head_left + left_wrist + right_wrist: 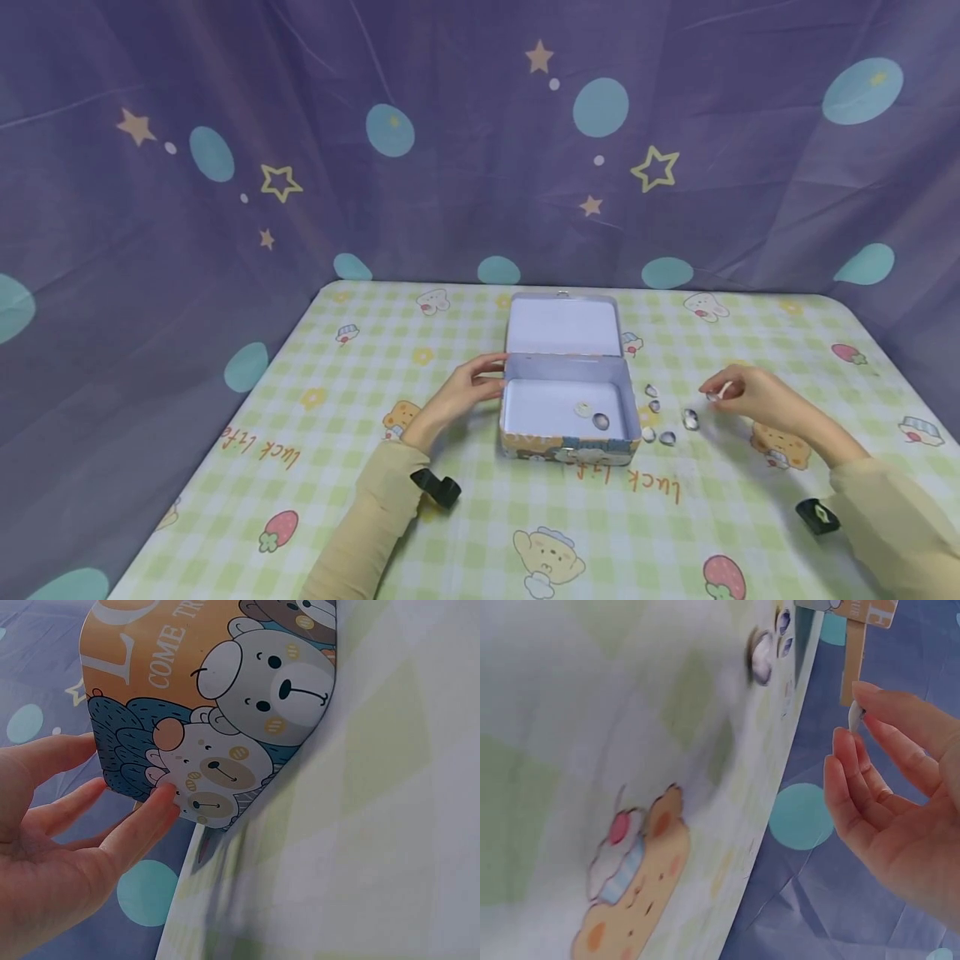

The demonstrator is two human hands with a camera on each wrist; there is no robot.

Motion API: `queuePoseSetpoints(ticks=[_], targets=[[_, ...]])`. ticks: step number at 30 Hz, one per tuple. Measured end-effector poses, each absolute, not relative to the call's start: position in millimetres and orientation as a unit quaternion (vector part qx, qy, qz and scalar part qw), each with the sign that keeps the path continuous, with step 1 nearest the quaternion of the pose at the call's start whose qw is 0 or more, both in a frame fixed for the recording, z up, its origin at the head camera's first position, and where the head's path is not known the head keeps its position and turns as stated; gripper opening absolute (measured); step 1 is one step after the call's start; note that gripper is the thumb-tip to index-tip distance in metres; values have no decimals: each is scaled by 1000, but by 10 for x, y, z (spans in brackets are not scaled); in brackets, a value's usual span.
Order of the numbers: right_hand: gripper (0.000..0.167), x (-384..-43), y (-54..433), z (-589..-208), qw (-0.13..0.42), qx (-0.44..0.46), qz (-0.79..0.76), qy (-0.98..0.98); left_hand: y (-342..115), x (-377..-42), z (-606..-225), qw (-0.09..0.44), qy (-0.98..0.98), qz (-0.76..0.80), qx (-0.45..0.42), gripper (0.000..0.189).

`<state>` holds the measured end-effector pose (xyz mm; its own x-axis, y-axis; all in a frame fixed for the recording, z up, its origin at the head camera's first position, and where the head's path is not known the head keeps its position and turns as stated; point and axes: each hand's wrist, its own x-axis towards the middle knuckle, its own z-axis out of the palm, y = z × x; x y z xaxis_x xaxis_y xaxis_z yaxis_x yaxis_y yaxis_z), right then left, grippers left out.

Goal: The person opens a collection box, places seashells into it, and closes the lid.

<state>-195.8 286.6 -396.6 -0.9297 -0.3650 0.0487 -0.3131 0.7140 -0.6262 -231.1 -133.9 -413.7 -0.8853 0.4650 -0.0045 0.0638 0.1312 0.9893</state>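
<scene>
A tin box (573, 450) with a printed bear pattern (247, 690) stands on the table, its hinged lid (562, 327) raised at the back. My left hand (461, 393) touches the box's left side, its fingers (142, 825) fairly straight. Inside lie a pale shell (582, 409) and a darker shell (601, 422). Right of the box, my right hand (757, 396) is raised over the cloth and pinches a small white shell (856, 717) between thumb and fingertips. Several more shells (690, 419) lie between that hand and the box.
A green-and-white checked tablecloth (450, 533) with cartoon prints covers the table. Behind and to the left hangs a purple curtain (465, 192) with stars and blue ovals. A black wrist strap (817, 517) sits on the right sleeve, another strap (437, 488) on the left.
</scene>
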Motion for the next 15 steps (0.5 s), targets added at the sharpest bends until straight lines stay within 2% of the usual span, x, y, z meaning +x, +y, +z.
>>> queuePoseSetpoints(ticks=[8, 15], targets=[[26, -1993, 2743, -3878, 48, -175, -336, 924, -1350, -2303, -4127, 157, 739, 630, 179, 49], [24, -2019, 2643, -3822, 41, -179, -337, 924, -1345, -2294, -4099, 166, 733, 637, 171, 50]])
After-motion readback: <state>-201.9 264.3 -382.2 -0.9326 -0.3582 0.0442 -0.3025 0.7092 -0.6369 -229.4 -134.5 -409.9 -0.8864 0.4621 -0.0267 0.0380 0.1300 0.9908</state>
